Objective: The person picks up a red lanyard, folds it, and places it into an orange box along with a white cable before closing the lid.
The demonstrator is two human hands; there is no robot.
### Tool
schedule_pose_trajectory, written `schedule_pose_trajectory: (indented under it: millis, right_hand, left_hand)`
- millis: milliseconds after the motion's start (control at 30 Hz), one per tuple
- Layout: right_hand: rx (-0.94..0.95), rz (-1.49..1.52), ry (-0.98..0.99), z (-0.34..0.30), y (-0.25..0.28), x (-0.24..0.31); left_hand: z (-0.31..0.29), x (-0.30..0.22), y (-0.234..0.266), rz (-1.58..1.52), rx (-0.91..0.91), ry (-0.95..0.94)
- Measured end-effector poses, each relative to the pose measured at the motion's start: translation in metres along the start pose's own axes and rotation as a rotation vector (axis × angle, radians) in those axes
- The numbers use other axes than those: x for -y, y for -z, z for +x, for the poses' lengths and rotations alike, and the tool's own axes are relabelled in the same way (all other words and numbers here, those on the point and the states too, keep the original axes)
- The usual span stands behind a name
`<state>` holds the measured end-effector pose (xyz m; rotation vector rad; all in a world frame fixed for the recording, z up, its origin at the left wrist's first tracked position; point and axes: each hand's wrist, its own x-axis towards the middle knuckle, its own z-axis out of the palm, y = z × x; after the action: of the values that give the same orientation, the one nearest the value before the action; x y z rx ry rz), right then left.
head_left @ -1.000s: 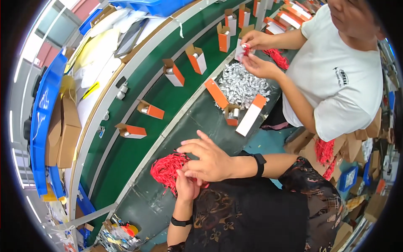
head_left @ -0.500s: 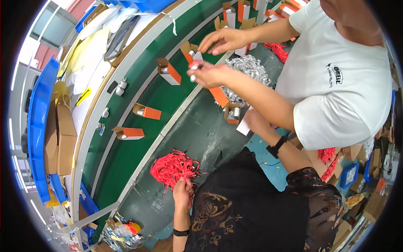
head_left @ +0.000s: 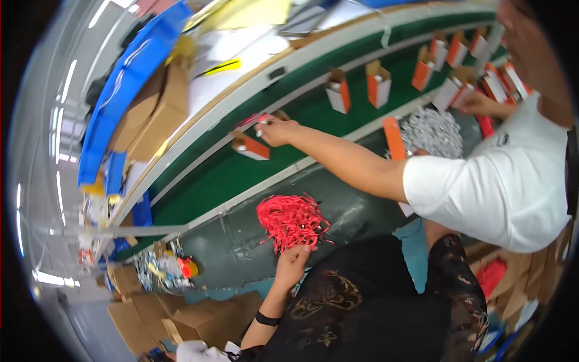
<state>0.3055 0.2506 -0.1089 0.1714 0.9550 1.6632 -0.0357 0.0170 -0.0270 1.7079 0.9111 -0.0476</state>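
Note:
My left hand (head_left: 294, 264) is closed at the near edge of a tangled pile of red straps (head_left: 292, 220), its thumb and fingers pinching strap ends. My right forearm (head_left: 439, 232) runs up behind a co-worker's white sleeve (head_left: 458, 196), which hides my right hand. A small white corner (head_left: 406, 209) pokes out below the co-worker's arm. The co-worker's extended hand (head_left: 276, 131) holds a red strap above an open orange-and-white box (head_left: 250, 146) on the green belt. Their other hand (head_left: 482, 107) is by the boxes at the right.
Several open orange-and-white boxes (head_left: 379, 85) stand along the green belt (head_left: 211, 175). A heap of silvery pieces (head_left: 431, 133) lies beside an upright orange flap (head_left: 394, 139). Left are cardboard cartons (head_left: 157, 117), a blue bin (head_left: 123, 90) and an orange-yellow roll (head_left: 188, 267).
The view has swung, shifting the scene. The co-worker's arm has stretched left across the belt with a red strap, now covering my right hand. My left hand stays at the red pile.

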Motion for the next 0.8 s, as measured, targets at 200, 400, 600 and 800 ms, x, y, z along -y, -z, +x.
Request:
schedule_pose_trajectory:
  millis: [200, 400, 600, 800]
  right_hand:
    - [0.087, 0.318, -0.021, 0.028, 0.012, 0.003]
    - [0.141, 0.471, -0.030, 0.027, 0.023, 0.011]
    - [0.207, -0.531, 0.305, -0.091, 0.074, -0.056]
    - [-0.370, -1.339, 0.809, -0.376, 0.277, -0.121]
  left_hand:
    - [-0.002, 0.018, -0.004, -0.090, -0.053, -0.026]
    - [0.019, 0.011, -0.009, -0.260, -0.151, -0.172]
    - [0.022, -0.007, 0.010, -0.598, -0.235, 0.069]
    - [0.025, -0.030, 0.001, -0.738, -0.042, 0.036]
